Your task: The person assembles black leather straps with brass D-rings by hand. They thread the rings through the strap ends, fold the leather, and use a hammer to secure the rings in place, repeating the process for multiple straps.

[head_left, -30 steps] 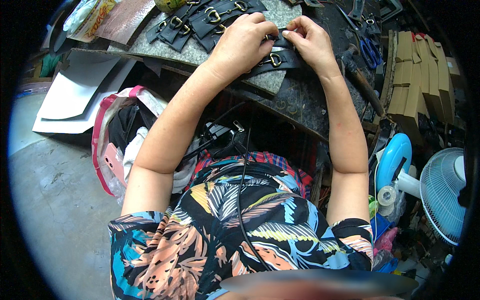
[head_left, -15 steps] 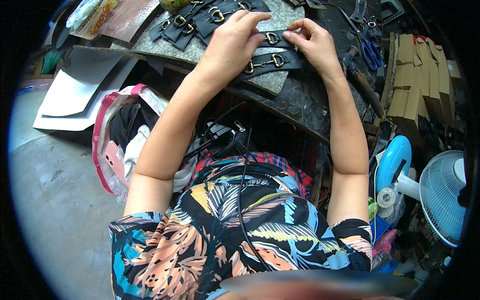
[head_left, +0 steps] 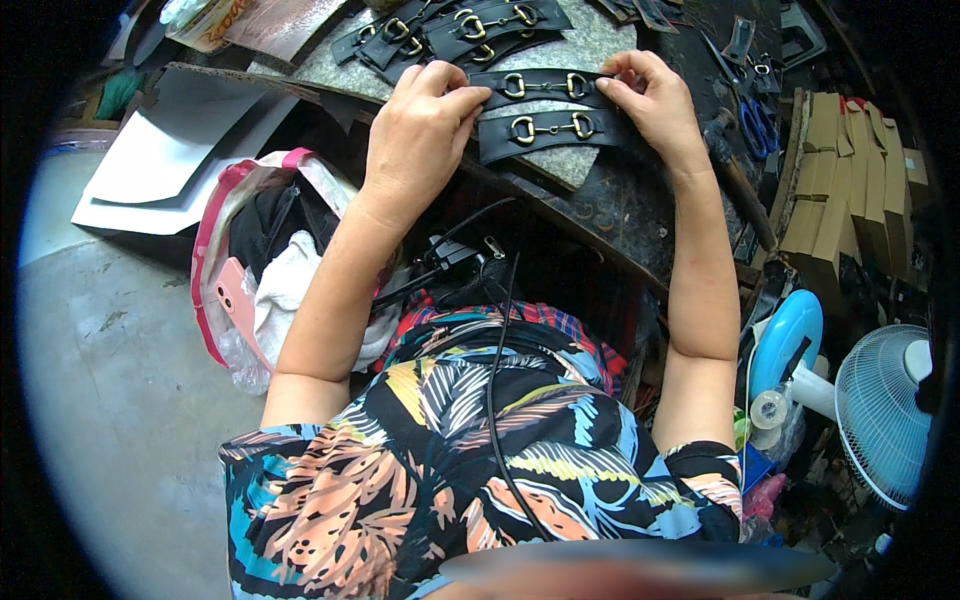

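Note:
Stretched between my hands is a black leather strap [head_left: 545, 87] with a gold-coloured horsebit buckle across its middle. My left hand [head_left: 423, 125] pinches its left end between thumb and fingers. At the other end, my right hand [head_left: 655, 108] grips the strap with thumb and forefinger. Just nearer to me lies a second, similar strap [head_left: 550, 132], close alongside the first. Several more straps with the same hardware form an overlapping pile [head_left: 465, 28] beyond my hands. A grey speckled stone slab [head_left: 572, 168] lies under the straps.
Blue-handled scissors [head_left: 757, 125] and a hammer with a wooden handle [head_left: 745, 190] lie on the dark bench at right. Cardboard pieces [head_left: 825, 190] and a fan [head_left: 885, 405] stand farther right. At left are white sheets [head_left: 170, 175] and a pink-edged bag [head_left: 205, 260].
My left hand has shifted left and nearer to the strap's left end, uncovering its buckle. My right hand stays at the right end. The whole view has shifted slightly.

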